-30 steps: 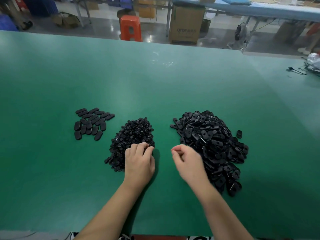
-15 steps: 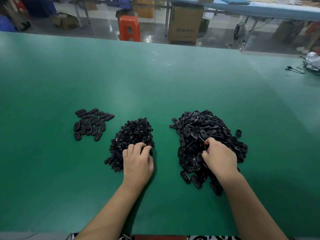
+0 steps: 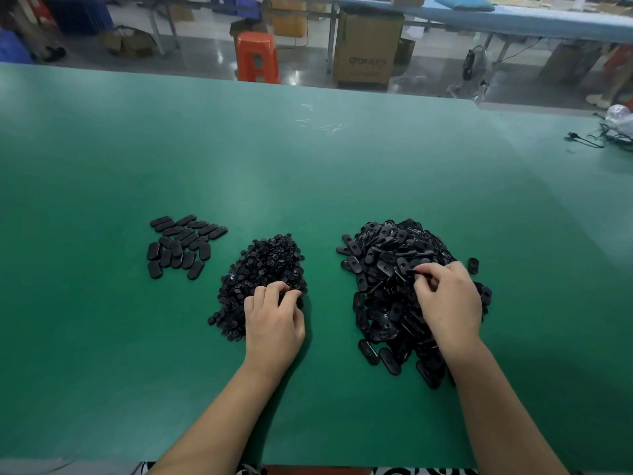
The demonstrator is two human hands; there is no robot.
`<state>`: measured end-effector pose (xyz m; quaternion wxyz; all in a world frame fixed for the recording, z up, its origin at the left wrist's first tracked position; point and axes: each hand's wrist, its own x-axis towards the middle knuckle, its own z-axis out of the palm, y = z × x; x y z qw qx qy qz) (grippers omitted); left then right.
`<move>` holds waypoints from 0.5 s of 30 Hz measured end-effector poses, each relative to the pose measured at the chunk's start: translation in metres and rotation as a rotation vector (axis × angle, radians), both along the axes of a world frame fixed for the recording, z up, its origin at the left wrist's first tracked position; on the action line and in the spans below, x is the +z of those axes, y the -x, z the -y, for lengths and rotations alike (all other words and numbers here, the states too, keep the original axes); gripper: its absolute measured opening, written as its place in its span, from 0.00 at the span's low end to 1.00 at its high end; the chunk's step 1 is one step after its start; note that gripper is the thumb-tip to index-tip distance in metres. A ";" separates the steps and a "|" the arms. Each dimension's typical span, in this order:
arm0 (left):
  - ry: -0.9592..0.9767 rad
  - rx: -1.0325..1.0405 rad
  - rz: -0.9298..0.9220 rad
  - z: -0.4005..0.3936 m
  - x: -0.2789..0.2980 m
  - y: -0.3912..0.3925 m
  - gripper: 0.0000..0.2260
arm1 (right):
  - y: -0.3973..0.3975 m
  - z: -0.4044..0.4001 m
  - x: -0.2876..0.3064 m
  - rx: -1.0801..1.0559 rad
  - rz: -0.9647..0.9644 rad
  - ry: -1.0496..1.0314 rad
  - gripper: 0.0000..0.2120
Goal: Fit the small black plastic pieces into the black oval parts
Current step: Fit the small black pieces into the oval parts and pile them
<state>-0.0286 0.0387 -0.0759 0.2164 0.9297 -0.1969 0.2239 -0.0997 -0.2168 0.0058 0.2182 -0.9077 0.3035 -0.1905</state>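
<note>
Green and broad, the table (image 3: 308,173) carried everything. Curled fingers (image 3: 274,289) of the left hand (image 3: 274,323) dug into the near edge of the small black plastic pieces (image 3: 263,265); whether they gripped one I could not tell. The right hand (image 3: 448,303) pinched one of the black oval parts (image 3: 387,262) atop its heap. Beyond the left fingers lay the finished ovals (image 3: 181,245).
</note>
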 end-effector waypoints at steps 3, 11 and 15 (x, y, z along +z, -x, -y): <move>0.001 0.002 -0.004 0.000 0.000 -0.001 0.11 | -0.002 -0.005 0.004 0.049 0.054 -0.102 0.09; -0.008 0.054 -0.021 0.001 0.000 0.000 0.13 | -0.009 -0.063 0.002 0.254 0.262 -0.909 0.07; 0.003 0.107 -0.045 0.002 -0.001 -0.001 0.15 | -0.015 -0.107 -0.026 0.253 0.297 -1.086 0.08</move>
